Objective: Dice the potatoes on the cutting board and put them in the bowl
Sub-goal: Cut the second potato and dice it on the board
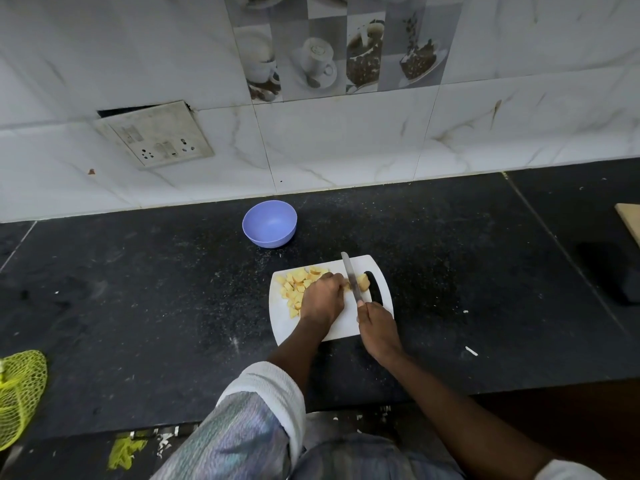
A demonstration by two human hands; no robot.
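A white cutting board (346,329) lies on the black counter in the head view. A heap of yellow potato dice (297,285) covers its left part. My left hand (322,297) curls over a potato piece beside the dice, most of it hidden under the fingers. An uncut potato chunk (363,281) sits just right of the knife (350,276). My right hand (376,326) grips the knife handle, the blade pointing away from me and standing between my left fingers and the chunk. A purple bowl (269,223) stands behind the board with nothing in it.
A tiled wall with a socket plate (155,137) rises behind the counter. A yellow-green mesh item (19,393) lies at the left front edge. A wooden board corner (629,220) and a dark object (613,275) sit at the far right.
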